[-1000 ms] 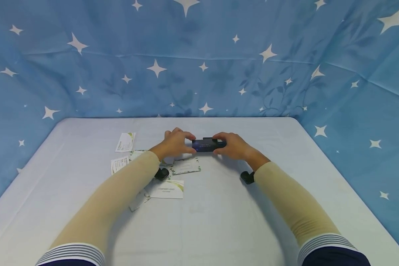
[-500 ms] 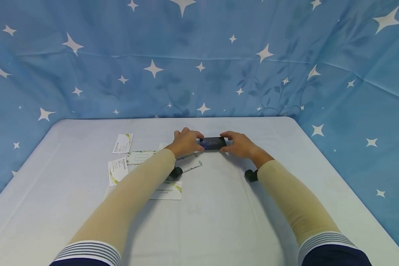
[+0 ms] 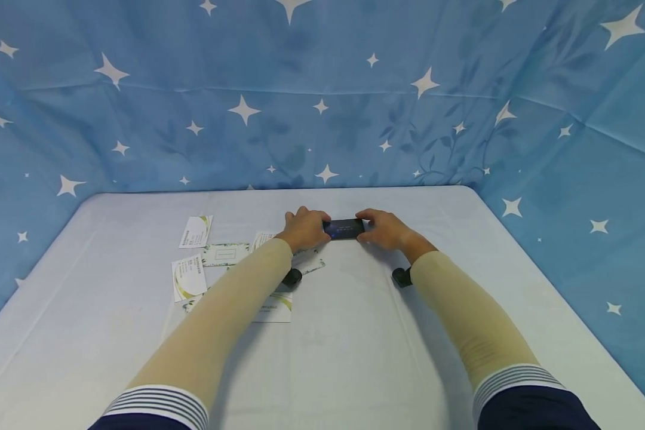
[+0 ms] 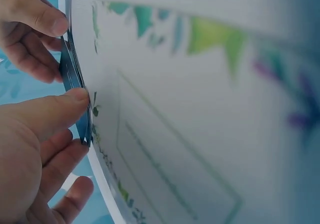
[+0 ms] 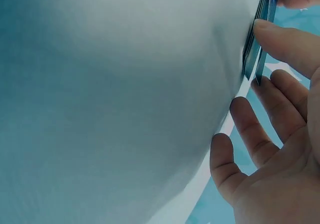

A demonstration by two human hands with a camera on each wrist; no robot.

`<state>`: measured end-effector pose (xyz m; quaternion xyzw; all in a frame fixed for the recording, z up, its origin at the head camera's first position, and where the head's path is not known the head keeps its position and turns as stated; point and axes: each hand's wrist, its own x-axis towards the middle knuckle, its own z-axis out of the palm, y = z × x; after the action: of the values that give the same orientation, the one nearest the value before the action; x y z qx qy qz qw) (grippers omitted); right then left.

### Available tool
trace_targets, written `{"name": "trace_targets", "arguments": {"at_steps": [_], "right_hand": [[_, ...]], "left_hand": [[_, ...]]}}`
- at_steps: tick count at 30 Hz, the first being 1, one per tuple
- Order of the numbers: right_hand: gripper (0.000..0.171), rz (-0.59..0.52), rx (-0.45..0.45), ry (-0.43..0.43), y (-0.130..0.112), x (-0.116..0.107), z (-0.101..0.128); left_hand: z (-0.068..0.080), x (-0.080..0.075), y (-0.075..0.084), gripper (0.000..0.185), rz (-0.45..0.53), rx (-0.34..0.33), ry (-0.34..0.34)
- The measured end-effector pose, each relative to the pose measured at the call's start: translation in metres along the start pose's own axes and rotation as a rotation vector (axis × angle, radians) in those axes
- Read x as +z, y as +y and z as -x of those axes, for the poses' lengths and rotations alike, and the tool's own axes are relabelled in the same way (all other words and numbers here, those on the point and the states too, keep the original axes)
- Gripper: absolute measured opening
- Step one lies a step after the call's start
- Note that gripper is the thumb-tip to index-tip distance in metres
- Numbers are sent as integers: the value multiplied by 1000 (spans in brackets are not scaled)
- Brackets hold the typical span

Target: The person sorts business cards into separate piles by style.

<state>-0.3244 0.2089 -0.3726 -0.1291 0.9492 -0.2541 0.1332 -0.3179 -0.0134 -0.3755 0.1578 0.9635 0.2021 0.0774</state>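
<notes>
A thin stack of dark blue cards lies flat on the white table, just beyond its middle. My left hand pinches its left end and my right hand pinches its right end. In the left wrist view the left thumb presses on the stack's edge, with the right hand's fingers at the far end. The right wrist view shows the stack edge-on, my right hand curled beside it.
Several white business cards with green print lie left of the hands. My left forearm crosses over some of them. A leaf-printed card fills the left wrist view. Blue starred cloth walls the table.
Both hands drew closer together on the dark stack and squared it; the offset piece seen earlier no longer sticks out. My left forearm shifted right over the white cards.
</notes>
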Motion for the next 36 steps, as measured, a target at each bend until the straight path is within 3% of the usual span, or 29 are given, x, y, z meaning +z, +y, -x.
{"name": "trace_targets", "arguments": {"at_steps": [8, 17, 24, 36], "right_hand": [[71, -19, 23, -10, 0, 1, -1], [63, -16, -2, -15, -1, 2, -1], [69, -56, 46, 7, 2, 3, -4], [66, -77, 42, 16, 2, 4, -3]], "left_hand": [[0, -1, 1, 59, -2, -36, -24], [-2, 1, 0, 59, 6, -57, -40], [-2, 0, 3, 57, 16, -51, -40], [-1, -1, 3, 59, 17, -55, -54]]}}
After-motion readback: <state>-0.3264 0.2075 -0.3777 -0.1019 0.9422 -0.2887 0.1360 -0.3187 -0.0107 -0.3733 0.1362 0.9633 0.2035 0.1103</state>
